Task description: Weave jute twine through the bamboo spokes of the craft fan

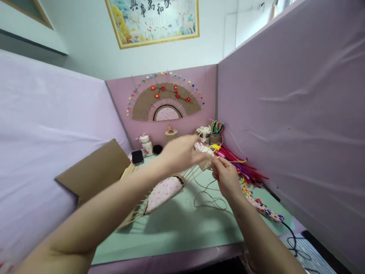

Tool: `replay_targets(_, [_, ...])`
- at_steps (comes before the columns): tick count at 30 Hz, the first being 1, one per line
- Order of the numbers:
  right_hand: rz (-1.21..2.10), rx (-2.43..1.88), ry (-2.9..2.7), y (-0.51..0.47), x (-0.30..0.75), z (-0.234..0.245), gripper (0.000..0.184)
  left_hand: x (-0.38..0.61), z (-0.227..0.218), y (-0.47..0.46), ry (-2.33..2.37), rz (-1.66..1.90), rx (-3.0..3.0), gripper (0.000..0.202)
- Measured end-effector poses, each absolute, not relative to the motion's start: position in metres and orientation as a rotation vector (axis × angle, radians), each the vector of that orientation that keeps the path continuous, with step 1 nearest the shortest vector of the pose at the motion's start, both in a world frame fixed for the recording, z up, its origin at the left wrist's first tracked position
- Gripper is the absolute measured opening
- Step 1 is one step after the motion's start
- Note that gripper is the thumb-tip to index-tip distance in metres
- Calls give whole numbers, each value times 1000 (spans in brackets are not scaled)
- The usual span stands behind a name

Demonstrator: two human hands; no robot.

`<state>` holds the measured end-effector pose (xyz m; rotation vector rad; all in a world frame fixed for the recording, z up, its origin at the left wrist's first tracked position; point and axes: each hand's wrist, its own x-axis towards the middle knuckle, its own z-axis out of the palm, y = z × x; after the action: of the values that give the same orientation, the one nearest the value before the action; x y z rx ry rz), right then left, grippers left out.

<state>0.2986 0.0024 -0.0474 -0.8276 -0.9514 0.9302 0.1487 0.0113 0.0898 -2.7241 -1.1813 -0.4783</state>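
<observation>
A half-made fan (164,193) stands tilted over the table, with a pink spotted half-round centre, thin sticks spreading from it and twine woven between them. My right hand (227,176) is closed, thumb and fingertips pinching the fan's woven right end. Over that same end reaches my left hand (184,154), smeared by motion; its thumb and fingers point right, and I cannot tell whether it holds the twine. Loose twine (212,201) lies in loops on the table below the woven part. My left forearm covers some of the fan's left side.
A finished fan (168,91) with red flowers hangs on the back panel. Behind my hands stand a white bottle (146,145), a twine roll (171,134) and a pot of scissors (216,133). Pipe cleaners (251,171) and a patterned glue gun (265,209) lie right; cardboard (95,171) leans left.
</observation>
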Motion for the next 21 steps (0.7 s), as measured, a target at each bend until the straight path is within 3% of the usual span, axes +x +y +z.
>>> replay_targets(4, [997, -842, -835, 5, 298, -55, 37, 149, 7, -18, -1235, -320, -2698, 76])
replay_targets(8, [1036, -855, -784, -2, 298, -62, 38, 152, -38, -15, -1384, -322, -2547, 59])
replay_targets(16, [999, -824, -788, -18, 291, -60, 46, 159, -37, -15, -1231, -444, -2497, 54])
replay_targets(21, [980, -594, -914, -24, 282, -30, 47, 151, -2, -24, -1158, -521, -2367, 53])
